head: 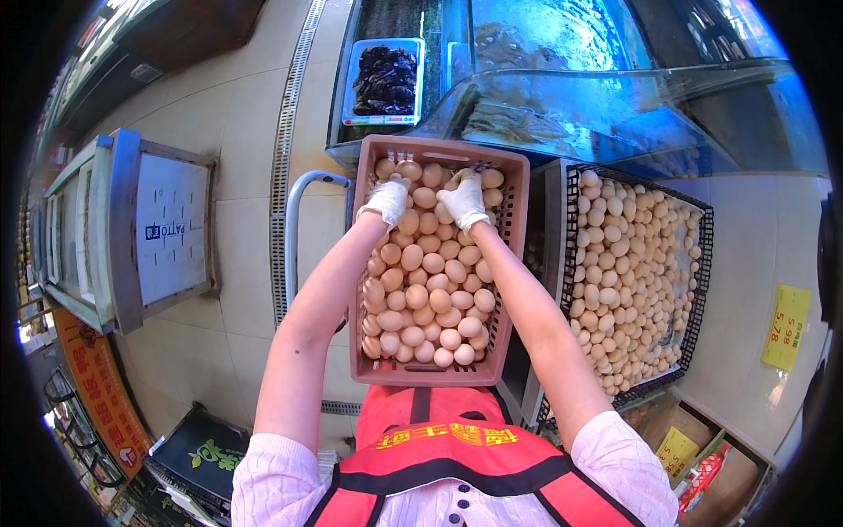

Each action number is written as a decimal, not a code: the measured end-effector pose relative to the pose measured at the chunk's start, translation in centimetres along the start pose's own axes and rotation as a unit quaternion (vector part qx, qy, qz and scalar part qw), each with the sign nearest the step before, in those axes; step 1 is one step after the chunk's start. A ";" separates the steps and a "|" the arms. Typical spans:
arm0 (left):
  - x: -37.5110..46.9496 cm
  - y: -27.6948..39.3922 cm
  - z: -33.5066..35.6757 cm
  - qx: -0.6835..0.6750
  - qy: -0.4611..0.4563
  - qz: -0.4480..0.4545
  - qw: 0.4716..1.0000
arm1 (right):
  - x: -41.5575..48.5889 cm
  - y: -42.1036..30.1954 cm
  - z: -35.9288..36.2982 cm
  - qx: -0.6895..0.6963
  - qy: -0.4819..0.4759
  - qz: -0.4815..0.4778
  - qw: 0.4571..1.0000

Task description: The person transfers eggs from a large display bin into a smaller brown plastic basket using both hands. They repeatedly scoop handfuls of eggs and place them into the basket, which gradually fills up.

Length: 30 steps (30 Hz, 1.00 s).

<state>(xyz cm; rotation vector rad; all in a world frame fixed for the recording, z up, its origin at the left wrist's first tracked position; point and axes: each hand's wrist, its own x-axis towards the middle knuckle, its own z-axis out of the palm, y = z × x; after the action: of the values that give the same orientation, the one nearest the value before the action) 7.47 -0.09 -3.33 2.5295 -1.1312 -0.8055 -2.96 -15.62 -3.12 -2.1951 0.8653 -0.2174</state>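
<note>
A brown plastic crate [435,377] full of light brown eggs [416,296] sits right in front of me. Both my hands wear white gloves and reach in among the eggs at the crate's far end. My left hand [387,201] is on the left side, its fingers bent down at the eggs. On the right, my right hand [466,200] has its thumb pointing inward and its other fingers curled. The gloves hide the fingertips, so whether either hand grips an egg is unclear. Beside the crate, a black mesh-sided bin [699,277] holds many loose eggs.
Glass water tanks [560,99] stand beyond the crate, with a white tray [349,85] of dark shellfish-like items at their left. A curved metal handle [294,237] rises left of the crate. Farther left stands a metal-framed cabinet [128,230]. A yellow price sign [787,327] is at right.
</note>
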 end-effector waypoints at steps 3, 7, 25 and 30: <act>-0.2 0.9 -0.8 -0.074 -0.010 -0.031 0.997 | 0.9 -0.2 0.9 0.123 -0.046 0.193 0.972; 0.0 0.6 -0.8 -0.085 0.005 0.004 0.996 | 2.2 -0.1 3.3 0.039 -0.021 0.180 0.983; -1.4 1.5 0.1 -0.243 0.168 -0.070 0.953 | 0.9 1.4 1.1 0.146 -0.084 0.141 0.976; -1.2 -0.6 2.3 -0.491 0.144 -0.137 0.848 | 0.8 0.0 -0.9 -0.051 -0.209 -0.021 0.976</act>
<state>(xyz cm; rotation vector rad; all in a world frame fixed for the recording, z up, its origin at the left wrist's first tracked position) 5.85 1.15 -4.97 1.8147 -0.1336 -0.7521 -2.73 -16.66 -2.61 -2.2376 0.6050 0.2680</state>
